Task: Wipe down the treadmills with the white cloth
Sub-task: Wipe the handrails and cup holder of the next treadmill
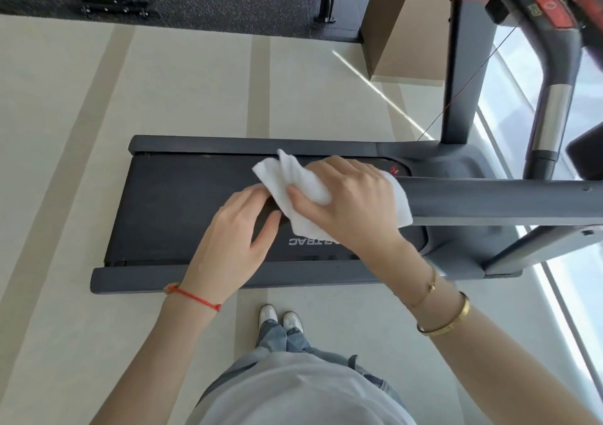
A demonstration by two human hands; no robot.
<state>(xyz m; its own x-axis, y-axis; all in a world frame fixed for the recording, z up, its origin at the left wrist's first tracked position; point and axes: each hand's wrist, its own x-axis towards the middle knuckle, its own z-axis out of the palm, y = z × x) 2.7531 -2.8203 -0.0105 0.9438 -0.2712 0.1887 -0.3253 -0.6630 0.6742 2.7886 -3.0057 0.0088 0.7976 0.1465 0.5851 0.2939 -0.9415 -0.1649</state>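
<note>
Right hand (352, 199) clamps the bunched white cloth (293, 186) on the end of the treadmill (195, 209) handrail (489, 201), over the belt, likely readying a wipe. Left hand (235, 228), fingers loosely apart, touches cloth's edge, probably tidying the fold.

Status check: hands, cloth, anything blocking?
Right hand gripping cloth at the handrail. Left hand open, touching cloth edge. Nothing blocking.

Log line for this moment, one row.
stage: wiping | right hand: grip on white cloth at treadmill handrail | left hand: fingers at cloth edge | belt: below
</note>
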